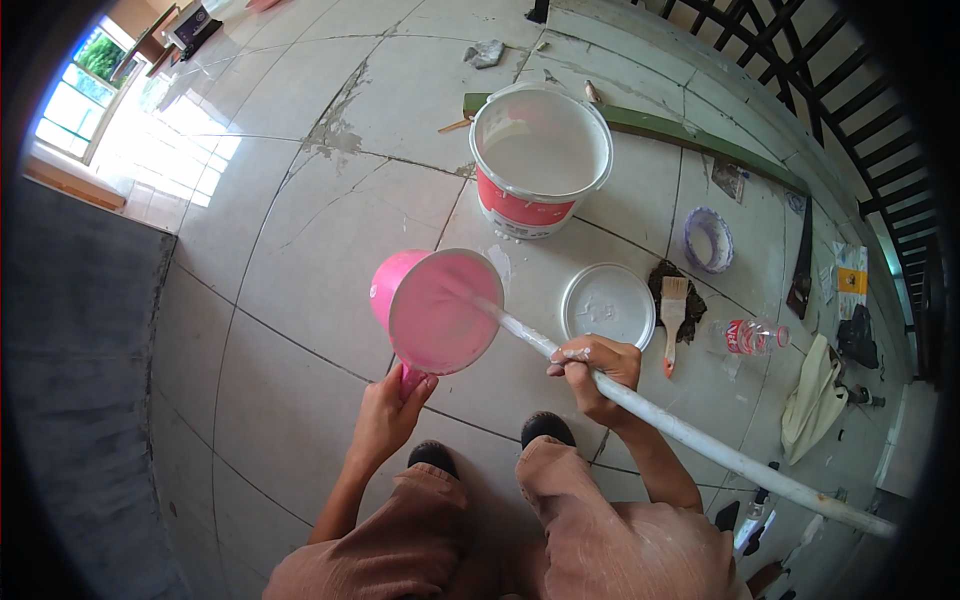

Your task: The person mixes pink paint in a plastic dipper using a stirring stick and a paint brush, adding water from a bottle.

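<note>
My left hand grips the handle of a pink dipper, tilted so that its opening faces me. My right hand is closed round a long white pole, whose far end reaches into the dipper; what is on that end is hard to make out. Beyond the dipper stands a white bucket with a red label, with pale liquid inside. A round white lid lies on the floor beyond my right hand. To its right, a paintbrush rests partly on a dark rag.
Right of the bucket are a purple-rimmed cup, a plastic bottle, a pale cloth bag and a dark tool. A green board lies behind the bucket. Black railing runs along the upper right.
</note>
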{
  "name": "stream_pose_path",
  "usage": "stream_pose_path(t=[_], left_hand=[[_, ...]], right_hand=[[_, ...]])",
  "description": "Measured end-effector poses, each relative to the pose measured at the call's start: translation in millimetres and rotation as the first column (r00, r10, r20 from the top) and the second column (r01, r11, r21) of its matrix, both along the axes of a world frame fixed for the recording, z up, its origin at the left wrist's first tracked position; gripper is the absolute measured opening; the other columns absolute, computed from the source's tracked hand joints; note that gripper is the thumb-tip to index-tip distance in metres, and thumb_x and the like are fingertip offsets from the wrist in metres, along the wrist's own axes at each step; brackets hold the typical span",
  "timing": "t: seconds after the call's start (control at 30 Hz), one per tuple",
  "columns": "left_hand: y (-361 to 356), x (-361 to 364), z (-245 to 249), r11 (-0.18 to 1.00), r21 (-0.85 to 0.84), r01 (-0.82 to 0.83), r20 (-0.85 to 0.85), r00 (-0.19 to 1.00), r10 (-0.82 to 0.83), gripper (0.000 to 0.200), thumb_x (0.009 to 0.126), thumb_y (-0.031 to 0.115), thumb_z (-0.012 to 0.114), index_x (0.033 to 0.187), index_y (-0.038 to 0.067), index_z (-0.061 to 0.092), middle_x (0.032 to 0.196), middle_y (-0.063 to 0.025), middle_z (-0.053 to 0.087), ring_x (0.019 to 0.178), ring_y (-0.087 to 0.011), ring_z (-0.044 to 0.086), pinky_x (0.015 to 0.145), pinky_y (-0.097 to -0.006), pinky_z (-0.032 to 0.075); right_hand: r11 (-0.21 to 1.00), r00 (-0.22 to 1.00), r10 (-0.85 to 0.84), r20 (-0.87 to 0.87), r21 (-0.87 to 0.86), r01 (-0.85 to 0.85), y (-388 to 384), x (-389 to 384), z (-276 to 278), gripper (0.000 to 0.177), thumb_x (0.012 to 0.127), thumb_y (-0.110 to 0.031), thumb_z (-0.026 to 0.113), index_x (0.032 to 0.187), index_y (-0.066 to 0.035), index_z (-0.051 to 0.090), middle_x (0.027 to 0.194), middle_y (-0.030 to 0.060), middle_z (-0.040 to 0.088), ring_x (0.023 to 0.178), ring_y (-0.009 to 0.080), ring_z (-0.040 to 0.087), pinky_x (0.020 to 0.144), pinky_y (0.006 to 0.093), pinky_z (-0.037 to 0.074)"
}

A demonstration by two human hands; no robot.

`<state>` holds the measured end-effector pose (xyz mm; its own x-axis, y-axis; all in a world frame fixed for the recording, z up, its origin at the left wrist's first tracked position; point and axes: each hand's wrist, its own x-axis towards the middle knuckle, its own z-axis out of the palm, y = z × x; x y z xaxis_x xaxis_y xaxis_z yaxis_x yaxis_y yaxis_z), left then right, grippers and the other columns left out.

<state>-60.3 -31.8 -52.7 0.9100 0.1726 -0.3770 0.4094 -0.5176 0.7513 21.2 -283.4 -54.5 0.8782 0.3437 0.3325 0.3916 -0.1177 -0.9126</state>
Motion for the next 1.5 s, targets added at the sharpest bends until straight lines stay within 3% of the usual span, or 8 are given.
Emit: stream_pose_path(t=[0.37,0.5,0.7,0.8,1.17,1.3,1.4,1.5], left_hand=[[8,-1,-1,0.997,-0.075,-0.030,-0.010,1.000,0.029,0.028,0.090,0.027,0.060,0.092,-0.001,0.057,0.053,-0.0072,0.046,0.047,-0.0123,0.039,0.047,-0.0311,0.036],[9,-2,-3,0.999,-0.035,-0.009,0.045,0.999,0.010,0.022,0.089,0.022,0.060,0.091,0.000,0.057,0.055,0.0026,0.044,0.049,-0.0053,0.039,0.044,-0.0249,0.033],[10,0,3,0.995,-0.101,-0.021,0.039,0.999,0.026,0.022,0.090,0.022,0.059,0.092,0.000,0.057,0.055,0.0033,0.043,0.049,-0.0044,0.038,0.043,-0.0246,0.031],[9,0,4,0.996,-0.087,-0.035,0.020,0.999,0.036,0.027,0.089,0.025,0.060,0.091,-0.002,0.057,0.052,-0.0057,0.045,0.047,-0.0102,0.038,0.046,-0.0298,0.034],[15,-2,5,0.995,-0.091,-0.043,0.023,0.999,0.046,0.024,0.089,0.023,0.060,0.088,-0.001,0.056,0.054,0.0013,0.043,0.049,-0.0057,0.036,0.044,-0.0259,0.031],[15,-2,7,0.997,-0.060,-0.038,0.035,0.999,0.040,0.023,0.089,0.022,0.060,0.088,0.000,0.056,0.055,0.0031,0.042,0.049,-0.0047,0.037,0.044,-0.0247,0.031],[17,-1,2,0.999,-0.016,-0.035,0.083,0.996,0.036,0.028,0.088,0.025,0.062,0.088,-0.003,0.056,0.051,-0.0087,0.044,0.046,-0.0121,0.036,0.046,-0.0313,0.033],[19,0,8,1.000,-0.014,-0.016,0.107,0.994,0.017,0.028,0.088,0.025,0.062,0.088,-0.003,0.056,0.052,-0.0101,0.045,0.045,-0.0137,0.037,0.046,-0.0322,0.034]], right_hand=[[0.993,0.956,0.087,0.281,-0.103,-0.060,12,7,10,0.013,0.071,0.005,0.050,0.073,-0.004,0.059,0.066,0.0076,0.065,0.054,0.0168,0.063,0.049,0.0256,0.051],[0.991,0.962,0.042,0.268,-0.131,-0.007,6,3,14,0.012,0.070,0.003,0.053,0.073,-0.005,0.060,0.065,0.0068,0.063,0.051,0.0167,0.061,0.046,0.0262,0.048],[0.994,0.941,0.089,0.327,-0.090,-0.063,15,-1,12,0.014,0.067,0.003,0.051,0.073,-0.005,0.061,0.065,0.0077,0.064,0.049,0.0167,0.060,0.044,0.0259,0.047],[0.990,0.946,0.137,0.294,-0.025,-0.135,23,-4,13,0.016,0.066,0.003,0.051,0.073,-0.005,0.062,0.065,0.0074,0.064,0.049,0.0165,0.060,0.043,0.0259,0.047],[0.984,0.984,0.171,-0.056,-0.044,-0.173,-4,10,28,0.012,0.072,0.001,0.053,0.074,0.000,0.065,0.066,0.0113,0.064,0.053,0.0183,0.063,0.051,0.0276,0.050],[0.985,0.976,0.130,0.174,-0.134,-0.108,-5,16,24,0.012,0.069,0.004,0.052,0.072,0.000,0.062,0.064,0.0092,0.063,0.051,0.0172,0.061,0.048,0.0262,0.049],[0.989,0.937,0.098,0.335,-0.137,-0.054,6,12,20,0.013,0.068,0.005,0.052,0.072,-0.003,0.061,0.064,0.0075,0.063,0.050,0.0178,0.060,0.045,0.0253,0.048],[0.985,0.924,0.122,0.363,-0.156,-0.069,10,8,22,0.013,0.067,0.004,0.053,0.072,-0.003,0.062,0.064,0.0072,0.063,0.049,0.0171,0.060,0.044,0.0253,0.047]])
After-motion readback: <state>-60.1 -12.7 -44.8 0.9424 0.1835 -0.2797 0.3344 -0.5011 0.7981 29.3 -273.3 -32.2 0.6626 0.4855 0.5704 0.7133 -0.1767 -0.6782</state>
